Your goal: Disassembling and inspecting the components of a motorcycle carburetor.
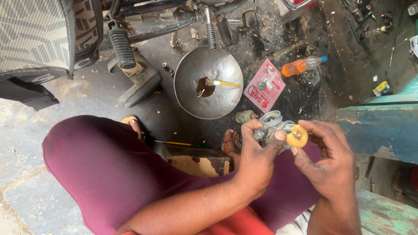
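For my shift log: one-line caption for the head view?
Both hands, left hand and right hand, hold a metal carburetor with yellow float above a metal bowl.

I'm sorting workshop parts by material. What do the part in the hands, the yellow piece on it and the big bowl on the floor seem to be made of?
Carburettor body: looks like cast metal, dull silver-grey with a machined round opening. Yellow float, pinched between left hand and right hand: probably plastic, smooth and matte. Bowl: likely hammered sheet metal, grey with a dimpled surface, holding dark liquid and a brush.

Single head-worn view, looking steeply down, close over lap and workshop floor [87, 100]
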